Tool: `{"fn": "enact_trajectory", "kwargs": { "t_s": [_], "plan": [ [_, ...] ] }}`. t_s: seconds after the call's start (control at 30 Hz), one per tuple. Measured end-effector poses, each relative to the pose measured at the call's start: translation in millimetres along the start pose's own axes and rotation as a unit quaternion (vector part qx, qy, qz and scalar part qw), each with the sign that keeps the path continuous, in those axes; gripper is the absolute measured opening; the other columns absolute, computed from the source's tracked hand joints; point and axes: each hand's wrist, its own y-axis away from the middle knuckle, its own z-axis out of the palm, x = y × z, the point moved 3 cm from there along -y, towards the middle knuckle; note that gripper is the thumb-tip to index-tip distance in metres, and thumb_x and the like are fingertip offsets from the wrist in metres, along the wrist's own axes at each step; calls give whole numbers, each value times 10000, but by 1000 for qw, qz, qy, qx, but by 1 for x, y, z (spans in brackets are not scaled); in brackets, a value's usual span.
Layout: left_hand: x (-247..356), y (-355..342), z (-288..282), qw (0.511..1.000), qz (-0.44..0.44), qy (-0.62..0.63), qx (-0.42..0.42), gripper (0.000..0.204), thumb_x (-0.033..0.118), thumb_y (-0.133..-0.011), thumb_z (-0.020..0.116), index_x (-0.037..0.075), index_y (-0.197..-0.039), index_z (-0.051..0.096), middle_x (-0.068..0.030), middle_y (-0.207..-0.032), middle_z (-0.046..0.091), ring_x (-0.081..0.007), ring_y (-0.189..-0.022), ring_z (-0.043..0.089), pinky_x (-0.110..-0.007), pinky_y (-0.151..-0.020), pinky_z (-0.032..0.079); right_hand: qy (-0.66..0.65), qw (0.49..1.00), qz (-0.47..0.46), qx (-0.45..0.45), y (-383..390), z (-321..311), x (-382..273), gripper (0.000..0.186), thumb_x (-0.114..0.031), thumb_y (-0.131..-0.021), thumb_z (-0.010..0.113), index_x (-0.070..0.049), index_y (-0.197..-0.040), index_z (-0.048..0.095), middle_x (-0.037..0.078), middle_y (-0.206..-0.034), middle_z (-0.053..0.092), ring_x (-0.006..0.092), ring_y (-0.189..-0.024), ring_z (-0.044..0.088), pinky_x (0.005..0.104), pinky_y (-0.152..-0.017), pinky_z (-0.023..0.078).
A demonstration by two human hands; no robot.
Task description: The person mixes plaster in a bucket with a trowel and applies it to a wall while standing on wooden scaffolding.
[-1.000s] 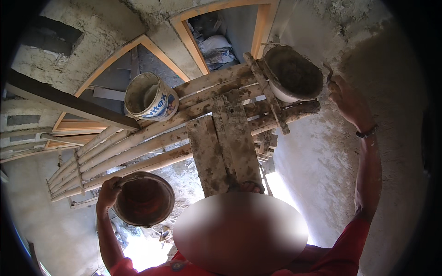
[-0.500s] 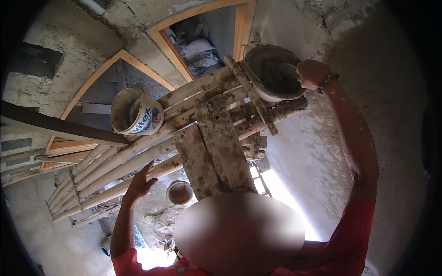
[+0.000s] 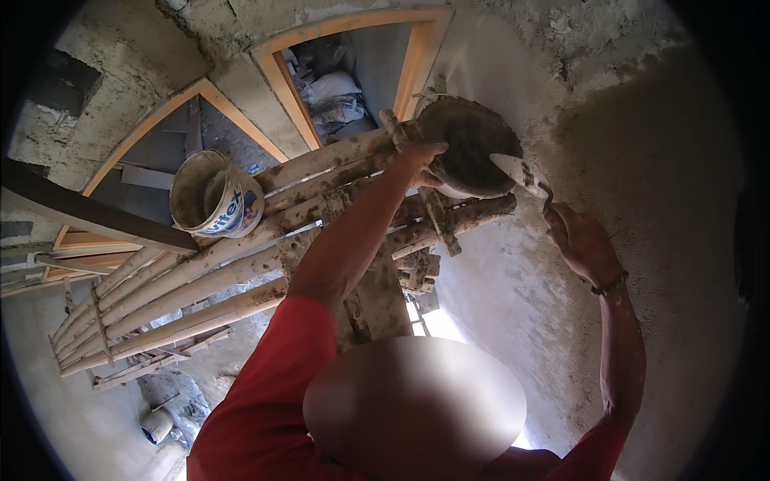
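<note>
A dark, round mortar basin (image 3: 468, 144) with wet grey mortar inside sits at the far end of the pole scaffold, close to the wall. My left hand (image 3: 419, 166) reaches across and grips its near-left rim. In my right hand (image 3: 584, 244) is a trowel (image 3: 520, 174), the fingers wrapped round its handle. The trowel's blade lies over the basin's right rim, with mortar smears on it.
Mud-stained boards (image 3: 377, 284) lie across the scaffold's long poles (image 3: 192, 293). A white bucket (image 3: 241, 210) stands on the poles at the left. Wood-framed openings (image 3: 421, 68) are behind. A rough plastered wall (image 3: 529, 321) rises at the right.
My left hand has swung from the lower left up to the basin's rim. My right hand has moved down and right, bringing the trowel to the rim.
</note>
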Motion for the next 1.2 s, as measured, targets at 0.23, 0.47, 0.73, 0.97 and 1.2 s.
{"fn": "enact_trajectory", "kwargs": {
  "t_s": [0.23, 0.47, 0.73, 0.97, 1.2],
  "plan": [
    [-27, -41, -4, 993, 19, 79, 81, 427, 37, -800, 606, -9, -1215, 520, -235, -1088, 613, -410, -938, 681, -544, -774, 622, -180, 975, 113, -67, 126, 38, 37, 291, -219, -902, 646, -35, -1125, 612, 191, -837, 703, 330, -800, 710, 436, -729, 539],
    [-43, -23, 31, 968, 140, 92, 186, 386, -68, -691, 611, -71, -1075, 566, -210, -961, 616, -356, -780, 664, -496, -625, 604, -120, 991, 42, -43, 199, 70, 72, 309, -262, -957, 564, -4, -1118, 619, 175, -817, 716, 257, -775, 736, 366, -681, 547],
    [-22, 44, 39, 960, 220, 115, 130, 399, -108, -671, 576, -66, -1068, 585, -149, -855, 596, -277, -656, 630, -440, -451, 499, -178, 972, 148, -50, 231, 98, 115, 333, -242, -929, 587, -2, -1159, 611, 89, -725, 665, 138, -505, 589, 309, -469, 466],
    [-11, 191, -20, 968, 231, 86, 57, 535, -99, -713, 535, -39, -1243, 492, -116, -919, 599, -212, -611, 636, -260, -436, 529, -325, 893, 296, -92, 191, 76, 76, 275, -173, -873, 689, -42, -1109, 633, 134, -789, 677, 182, -585, 650, 355, -539, 507],
    [-71, 282, -102, 954, 226, 103, 165, 567, -75, -729, 534, -31, -1293, 494, -113, -997, 653, -182, -693, 645, -251, -533, 530, -306, 933, 156, -111, 137, 50, 35, 314, -187, -869, 694, -54, -1135, 594, 121, -821, 694, 226, -685, 679, 370, -617, 520]
  ]
}}
